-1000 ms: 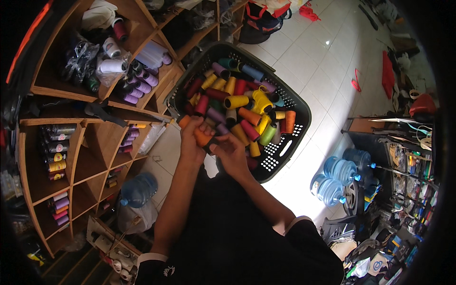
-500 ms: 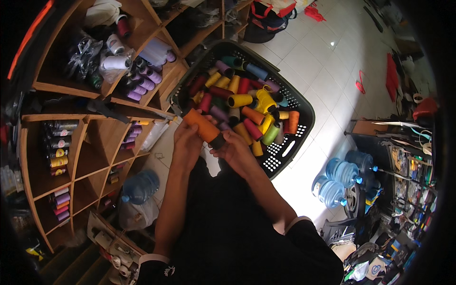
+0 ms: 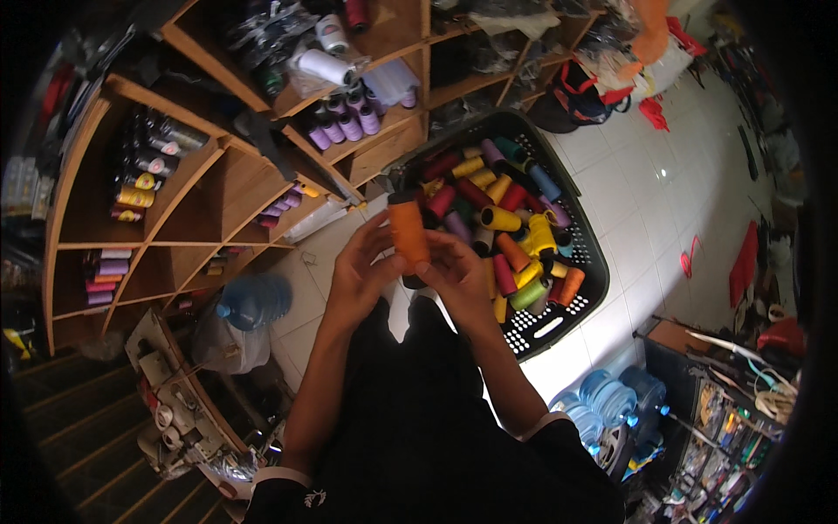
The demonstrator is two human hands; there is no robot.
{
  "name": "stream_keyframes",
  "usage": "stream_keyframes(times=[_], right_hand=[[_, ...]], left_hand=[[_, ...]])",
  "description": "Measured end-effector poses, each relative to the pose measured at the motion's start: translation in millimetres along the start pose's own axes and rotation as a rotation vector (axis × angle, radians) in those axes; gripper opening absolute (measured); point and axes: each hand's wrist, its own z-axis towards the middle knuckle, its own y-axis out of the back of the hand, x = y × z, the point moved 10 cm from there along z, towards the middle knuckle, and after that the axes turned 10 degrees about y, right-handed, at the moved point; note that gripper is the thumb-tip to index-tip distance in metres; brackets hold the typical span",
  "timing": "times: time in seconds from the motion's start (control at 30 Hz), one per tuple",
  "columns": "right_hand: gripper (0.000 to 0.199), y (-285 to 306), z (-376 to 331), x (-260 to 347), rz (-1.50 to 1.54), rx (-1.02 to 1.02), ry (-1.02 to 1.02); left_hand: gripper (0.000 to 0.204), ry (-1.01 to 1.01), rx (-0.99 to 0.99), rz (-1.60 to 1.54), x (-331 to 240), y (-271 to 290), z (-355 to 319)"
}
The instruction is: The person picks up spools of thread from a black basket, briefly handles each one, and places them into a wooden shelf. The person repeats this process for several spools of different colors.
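Note:
An orange thread spool (image 3: 407, 234) stands nearly upright between my hands, its dark end at the top. My left hand (image 3: 358, 269) is closed on it from the left, thumb near its lower part. From the other side my right hand (image 3: 457, 276) also grips it, the thumb at its lower end. Just beyond, a dark perforated basket (image 3: 596, 262) holds several spools in yellow, red, purple, blue and green. A yellow spool (image 3: 500, 218) lies near the middle of the pile, and a lime green one (image 3: 529, 295) toward its near side.
Wooden shelves (image 3: 188, 244) fill the left side, with purple spools (image 3: 347, 122) in one compartment. A blue water jug (image 3: 255, 301) stands on the left, more blue jugs (image 3: 608, 397) at the right. A dark bag (image 3: 594, 92) lies on the tiled floor (image 3: 646, 210) beyond the basket.
The orange spool has turned from slanting to nearly upright, its dark end now at the top. My view has swung left, so the basket and shelves appear farther right.

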Motion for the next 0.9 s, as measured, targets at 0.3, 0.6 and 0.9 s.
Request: stream_keyframes(times=[0.3,0.6,0.9], right_hand=[[0.037,-39,9,47,-0.29,0.016,0.253],[0.01,-52,20,103,-0.385,-0.046,0.484],[0.008,-43,14,134,-0.376,-0.016,0.52]], left_hand=[[0.051,0.102,0.038,-0.068,-2,24,-42],[0.054,0.027,0.135,-0.153,-25,8,-41],[0.059,0.038,0.117,-0.181,-31,1,-33]])
